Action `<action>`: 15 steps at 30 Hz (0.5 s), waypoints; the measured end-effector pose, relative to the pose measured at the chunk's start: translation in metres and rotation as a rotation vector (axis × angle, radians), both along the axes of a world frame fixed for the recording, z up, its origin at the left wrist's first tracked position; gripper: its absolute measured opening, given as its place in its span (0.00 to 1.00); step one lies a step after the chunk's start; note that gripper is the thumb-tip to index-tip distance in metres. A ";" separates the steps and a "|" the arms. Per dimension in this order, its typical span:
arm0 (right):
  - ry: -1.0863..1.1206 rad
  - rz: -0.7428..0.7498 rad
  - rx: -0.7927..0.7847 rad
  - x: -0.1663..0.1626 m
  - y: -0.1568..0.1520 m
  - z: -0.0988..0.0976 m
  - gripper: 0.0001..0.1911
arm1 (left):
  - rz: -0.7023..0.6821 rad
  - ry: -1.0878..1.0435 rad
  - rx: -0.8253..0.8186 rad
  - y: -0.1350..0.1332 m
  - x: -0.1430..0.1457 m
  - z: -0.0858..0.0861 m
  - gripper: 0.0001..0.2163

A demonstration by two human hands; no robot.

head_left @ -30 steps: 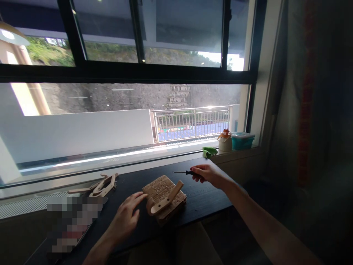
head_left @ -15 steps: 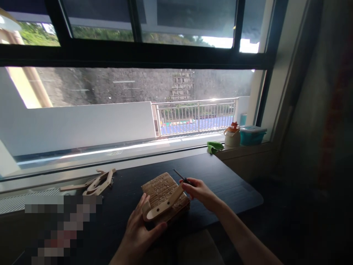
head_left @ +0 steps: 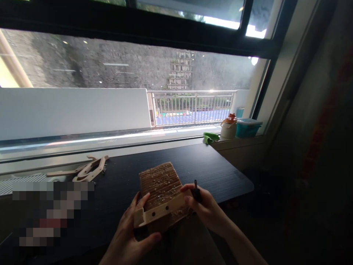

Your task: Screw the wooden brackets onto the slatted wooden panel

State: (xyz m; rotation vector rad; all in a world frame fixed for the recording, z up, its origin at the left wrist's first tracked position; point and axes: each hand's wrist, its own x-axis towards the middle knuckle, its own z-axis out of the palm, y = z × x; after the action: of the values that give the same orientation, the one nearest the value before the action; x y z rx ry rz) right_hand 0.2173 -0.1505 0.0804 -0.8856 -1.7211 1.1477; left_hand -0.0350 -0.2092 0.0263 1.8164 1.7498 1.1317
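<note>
A pale wooden piece with a hooked left end and two dark holes lies across the near part of a brown ridged block. My left hand is wrapped round the hooked end, its thumb stretched out below. My right hand grips the other end between thumb and finger. In that same hand is a thin screwdriver with a dark handle, its shaft pointing up. Small light crumbs or shavings dot the top of the block. The block's underside is hidden.
Several wooden parts lie at the left of the dark table, with small metal bits beside them. On the window sill are a green cloth, a cream bottle with an orange top and a teal box.
The wooden piece has turned flatter and shifted slightly left and toward me. The screwdriver has swung from pointing up-left to nearly upright. My view has tilted down a little.
</note>
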 end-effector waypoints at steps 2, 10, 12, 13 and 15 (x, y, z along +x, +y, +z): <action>-0.002 0.009 0.008 0.001 -0.002 -0.003 0.13 | 0.005 -0.040 -0.005 0.001 0.003 -0.002 0.41; 0.037 0.011 -0.018 0.003 -0.007 -0.009 0.12 | 0.058 -0.372 -0.007 0.005 0.028 0.008 0.48; 0.027 0.014 -0.014 0.004 -0.007 -0.006 0.12 | 0.049 -0.373 -0.011 0.004 0.029 0.009 0.47; 0.019 0.015 -0.013 0.004 -0.007 -0.004 0.12 | 0.046 -0.362 -0.006 0.005 0.029 0.008 0.46; 0.005 0.015 -0.013 0.003 -0.007 0.000 0.12 | 0.058 -0.326 0.019 0.005 0.028 0.006 0.46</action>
State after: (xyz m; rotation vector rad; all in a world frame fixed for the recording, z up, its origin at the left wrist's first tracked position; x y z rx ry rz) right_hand 0.2207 -0.1573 0.0804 -0.8785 -1.7210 1.1714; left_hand -0.0072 -0.2043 0.0324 1.4974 1.6125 1.3823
